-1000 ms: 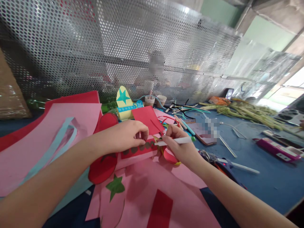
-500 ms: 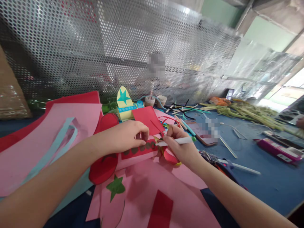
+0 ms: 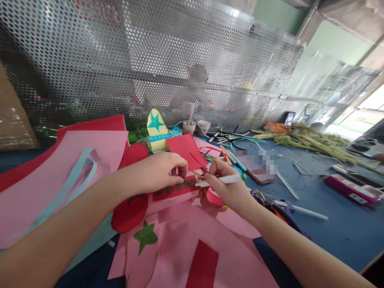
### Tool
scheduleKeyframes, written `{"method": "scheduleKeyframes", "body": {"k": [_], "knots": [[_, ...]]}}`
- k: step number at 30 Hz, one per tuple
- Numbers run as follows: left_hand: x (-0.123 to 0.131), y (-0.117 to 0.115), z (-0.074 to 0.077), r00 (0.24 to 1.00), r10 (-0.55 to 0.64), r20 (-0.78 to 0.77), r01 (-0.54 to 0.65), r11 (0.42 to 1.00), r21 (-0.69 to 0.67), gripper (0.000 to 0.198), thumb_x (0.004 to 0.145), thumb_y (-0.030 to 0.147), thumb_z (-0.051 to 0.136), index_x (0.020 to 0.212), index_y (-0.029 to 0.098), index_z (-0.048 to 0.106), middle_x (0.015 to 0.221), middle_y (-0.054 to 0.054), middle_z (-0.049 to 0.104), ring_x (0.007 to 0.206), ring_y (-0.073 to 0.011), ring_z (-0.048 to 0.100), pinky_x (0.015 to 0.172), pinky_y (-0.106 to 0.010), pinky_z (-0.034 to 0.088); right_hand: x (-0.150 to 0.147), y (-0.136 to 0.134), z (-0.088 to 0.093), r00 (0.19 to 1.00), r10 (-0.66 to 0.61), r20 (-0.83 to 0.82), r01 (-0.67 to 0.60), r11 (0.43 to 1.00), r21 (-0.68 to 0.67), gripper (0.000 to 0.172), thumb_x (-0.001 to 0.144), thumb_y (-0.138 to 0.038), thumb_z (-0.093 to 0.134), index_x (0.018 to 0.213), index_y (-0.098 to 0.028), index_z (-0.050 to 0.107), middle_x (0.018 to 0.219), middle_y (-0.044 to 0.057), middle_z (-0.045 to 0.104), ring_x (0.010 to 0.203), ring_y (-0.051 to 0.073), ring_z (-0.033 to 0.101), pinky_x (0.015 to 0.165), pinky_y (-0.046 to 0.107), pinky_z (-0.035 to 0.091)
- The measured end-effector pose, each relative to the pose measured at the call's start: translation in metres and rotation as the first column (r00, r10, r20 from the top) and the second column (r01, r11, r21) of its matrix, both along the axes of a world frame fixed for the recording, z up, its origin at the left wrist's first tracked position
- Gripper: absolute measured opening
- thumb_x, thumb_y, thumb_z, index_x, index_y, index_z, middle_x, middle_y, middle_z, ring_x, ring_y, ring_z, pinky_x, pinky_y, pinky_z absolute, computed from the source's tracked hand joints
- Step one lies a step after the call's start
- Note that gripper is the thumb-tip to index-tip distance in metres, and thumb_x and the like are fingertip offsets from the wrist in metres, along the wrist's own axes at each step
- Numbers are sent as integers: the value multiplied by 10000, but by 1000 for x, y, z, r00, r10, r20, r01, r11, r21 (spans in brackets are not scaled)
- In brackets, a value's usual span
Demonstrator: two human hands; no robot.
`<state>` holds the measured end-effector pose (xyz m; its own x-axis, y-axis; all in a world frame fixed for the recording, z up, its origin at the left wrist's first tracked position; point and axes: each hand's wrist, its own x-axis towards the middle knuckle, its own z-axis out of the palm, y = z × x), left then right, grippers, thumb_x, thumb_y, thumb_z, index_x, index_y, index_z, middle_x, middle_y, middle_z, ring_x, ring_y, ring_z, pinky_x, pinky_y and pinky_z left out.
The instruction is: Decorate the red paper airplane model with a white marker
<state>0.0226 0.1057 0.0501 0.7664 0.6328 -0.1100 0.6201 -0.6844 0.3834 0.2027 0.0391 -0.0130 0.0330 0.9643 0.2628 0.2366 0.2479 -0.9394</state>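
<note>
My right hand [image 3: 225, 182] is closed round a white marker pen [image 3: 226, 179] with a green end. The marker's tip is at the right part of a red paper strip [image 3: 168, 194] that bears a row of dark round spots. The strip lies on a pink paper piece [image 3: 177, 201]. My left hand [image 3: 169, 170] rests on the strip with curled fingers, holding it steady; its fingertips are partly hidden. Red rounded paper cutouts [image 3: 129, 214] lie beside my left wrist. Under my right hand is a smaller pink-and-red cutout [image 3: 214, 198].
Pink paper [image 3: 180, 228] with a green star [image 3: 146, 237] lies in front. A yellow paper rocket shape [image 3: 156, 124] and two cups [image 3: 189, 127] stand behind. To the right are a phone [image 3: 255, 170], a purple tool [image 3: 351, 189] and stalks [image 3: 312, 140]. A perforated metal screen [image 3: 162, 60] closes the back.
The marker in my right hand has shifted slightly left and down along the spotted strip. My left hand stays in place.
</note>
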Motion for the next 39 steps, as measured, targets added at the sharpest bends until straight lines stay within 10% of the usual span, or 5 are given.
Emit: {"method": "scheduleKeyframes", "body": {"k": [21, 39], "knots": [[-1, 1, -3, 1000, 22, 13, -21, 999, -34, 94, 758, 178, 536, 813, 198, 610, 855, -22, 671, 724, -165, 639, 611, -249, 445, 0, 0, 0, 998, 8, 55, -11, 999, 51, 233, 747, -273, 560, 605, -225, 381, 469, -70, 442, 426, 86, 395, 418, 211, 292], [0, 1, -2, 1000, 20, 11, -20, 999, -32, 88, 756, 168, 551, 809, 199, 614, 850, -18, 670, 728, -161, 632, 619, -247, 440, -1, -1, 2, 1000, 16, 20, -17, 1000, 18, 243, 736, -282, 571, 603, -234, 373, 480, -55, 484, 474, 127, 533, 438, 227, 355]]}}
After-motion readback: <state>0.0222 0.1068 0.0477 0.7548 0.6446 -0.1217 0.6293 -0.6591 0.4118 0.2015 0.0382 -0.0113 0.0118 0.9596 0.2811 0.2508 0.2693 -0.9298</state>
